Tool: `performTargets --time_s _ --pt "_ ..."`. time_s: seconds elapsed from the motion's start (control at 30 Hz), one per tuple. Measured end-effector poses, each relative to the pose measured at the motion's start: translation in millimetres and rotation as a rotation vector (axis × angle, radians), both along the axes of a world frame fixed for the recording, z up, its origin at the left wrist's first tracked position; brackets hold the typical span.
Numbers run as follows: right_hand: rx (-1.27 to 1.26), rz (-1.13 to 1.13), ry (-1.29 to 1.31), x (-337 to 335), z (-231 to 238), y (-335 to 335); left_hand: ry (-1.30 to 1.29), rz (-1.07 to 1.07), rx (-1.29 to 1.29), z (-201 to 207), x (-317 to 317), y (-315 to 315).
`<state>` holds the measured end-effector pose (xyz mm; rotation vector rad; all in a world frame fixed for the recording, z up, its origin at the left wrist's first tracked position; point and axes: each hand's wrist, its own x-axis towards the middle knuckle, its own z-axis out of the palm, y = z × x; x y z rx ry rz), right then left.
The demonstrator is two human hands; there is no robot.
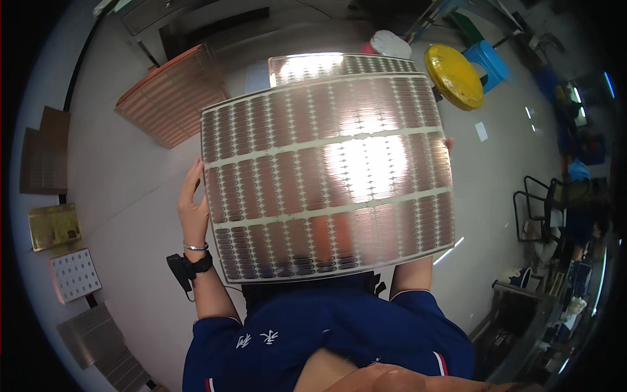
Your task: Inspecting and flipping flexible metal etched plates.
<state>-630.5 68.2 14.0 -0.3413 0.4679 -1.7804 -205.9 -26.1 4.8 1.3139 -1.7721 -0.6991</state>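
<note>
A large, flat circuit board panel (297,145) spans the middle of the head view, held up in front of my body. Rows of copper-coloured looped patterns cover it, divided by pale strips, and bright glare hides part of its surface. My left hand (194,196) grips the left edge, fingers along the rim. On the opposite edge, my right hand (450,145) shows only fingertips; the panel covers the rest of it. Just beyond the far edge lies another patterned panel (379,64), partly covered by the held one.
Copper-coloured panels (173,98) lean at the far left. More boards (75,274) line the left side. A yellow round-topped stool (454,77) and a blue bin (488,64) stand at the far right. A black-framed chair (545,202) is to the right.
</note>
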Motion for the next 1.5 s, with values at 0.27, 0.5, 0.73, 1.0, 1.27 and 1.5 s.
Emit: performTargets --time_s 0.27,0.5,0.73,1.0,1.27,1.5 --pt "0.054 -0.027 -0.009 12.5 -6.4 10.3 0.102 0.099 0.152 -48.1 25.2 1.2" --pt "0.086 -0.048 0.008 18.4 -16.8 4.5 0.173 0.106 0.303 -69.8 33.1 0.9" --pt "0.099 0.008 0.046 29.9 -30.9 -16.8 1.288 0.046 0.622 -85.0 53.8 19.6" --pt "0.192 0.139 0.452 40.5 -72.0 -15.4 1.536 -0.097 0.894 -132.1 67.1 45.0" --pt "0.091 0.232 0.242 119.7 12.2 -70.8 1.622 0.341 0.619 -139.8 90.6 77.1" --pt "0.188 0.178 0.346 105.1 4.2 -57.6 1.612 0.456 0.435 -138.7 99.3 60.8"
